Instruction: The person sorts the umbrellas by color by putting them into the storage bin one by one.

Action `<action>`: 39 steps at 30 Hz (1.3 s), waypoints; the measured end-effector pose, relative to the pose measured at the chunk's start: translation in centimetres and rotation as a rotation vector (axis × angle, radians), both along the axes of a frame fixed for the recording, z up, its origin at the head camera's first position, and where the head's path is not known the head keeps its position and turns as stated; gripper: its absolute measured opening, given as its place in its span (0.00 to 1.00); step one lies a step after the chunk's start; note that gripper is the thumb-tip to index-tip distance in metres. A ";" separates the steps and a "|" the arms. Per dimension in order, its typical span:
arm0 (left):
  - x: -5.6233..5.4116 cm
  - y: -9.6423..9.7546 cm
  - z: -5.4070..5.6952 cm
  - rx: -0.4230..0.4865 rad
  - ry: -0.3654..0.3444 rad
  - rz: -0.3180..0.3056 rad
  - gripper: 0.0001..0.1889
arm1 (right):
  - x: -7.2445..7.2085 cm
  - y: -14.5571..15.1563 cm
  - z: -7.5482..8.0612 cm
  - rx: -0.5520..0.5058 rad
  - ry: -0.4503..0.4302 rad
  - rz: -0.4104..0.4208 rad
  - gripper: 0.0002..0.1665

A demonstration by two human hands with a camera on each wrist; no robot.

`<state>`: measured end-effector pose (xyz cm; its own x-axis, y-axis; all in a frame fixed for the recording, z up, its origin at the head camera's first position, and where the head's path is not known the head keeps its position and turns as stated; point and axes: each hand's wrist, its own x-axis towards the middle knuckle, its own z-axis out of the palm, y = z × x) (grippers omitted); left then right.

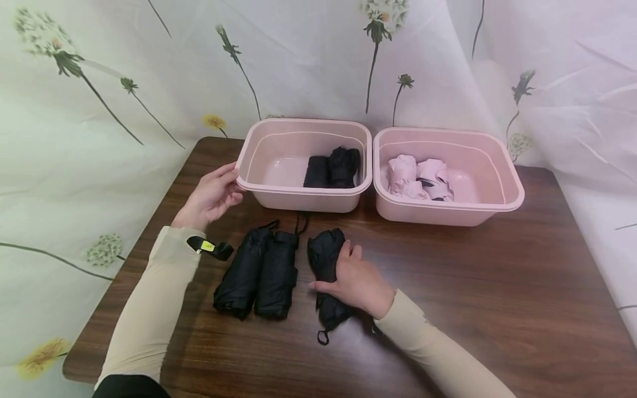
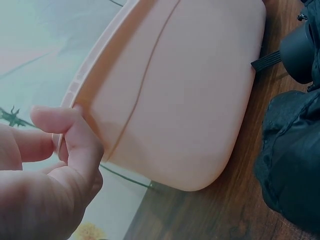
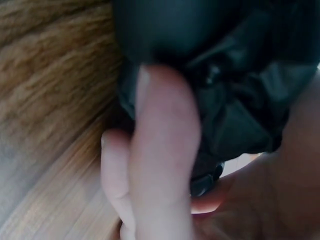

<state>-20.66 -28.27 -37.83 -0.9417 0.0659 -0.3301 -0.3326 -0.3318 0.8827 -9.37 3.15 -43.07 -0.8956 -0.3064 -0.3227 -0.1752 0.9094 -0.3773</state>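
My left hand (image 1: 211,194) pinches the rim at the left end of a pink plastic bin (image 1: 303,200). In the left wrist view, thumb and fingers close over that bin's rim (image 2: 82,75). My right hand (image 1: 363,279) grips a black folded umbrella (image 1: 325,249) on the table, its wrist loop toward me. Close up in the right wrist view, the fingers (image 3: 165,145) curl against its dark crumpled cloth (image 3: 235,115). To its left two more black folded umbrellas, one (image 1: 244,271) and another (image 1: 276,273), lie side by side.
Inside the left bin, black folded umbrellas (image 1: 340,167) sit at its right end. A second pink bin (image 1: 448,215) stands right beside it with several pale pink folded bundles (image 1: 403,171). Both bins are near the back of the brown wooden table (image 1: 497,287), before a flowered cloth (image 1: 308,61).
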 end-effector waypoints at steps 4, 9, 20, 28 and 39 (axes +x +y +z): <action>0.1 -0.1 0.0 0.004 0.008 -0.001 0.26 | 0.0 -0.2 0.0 -0.012 -0.003 -0.001 0.71; 0.2 -0.2 0.0 0.018 0.009 -0.005 0.26 | -0.2 -0.2 -0.1 -0.042 -0.034 -0.010 0.68; -0.1 -0.1 -0.1 0.019 0.012 -0.007 0.26 | -0.8 0.4 -0.3 -0.123 -0.109 -0.053 0.67; -0.1 -0.1 -0.1 0.014 0.012 0.002 0.26 | -1.0 1.1 -0.3 -0.174 -0.138 -0.055 0.66; 0.0 -0.1 -0.1 -0.003 0.013 0.010 0.26 | -0.9 2.6 1.5 -0.292 -0.050 -0.014 0.61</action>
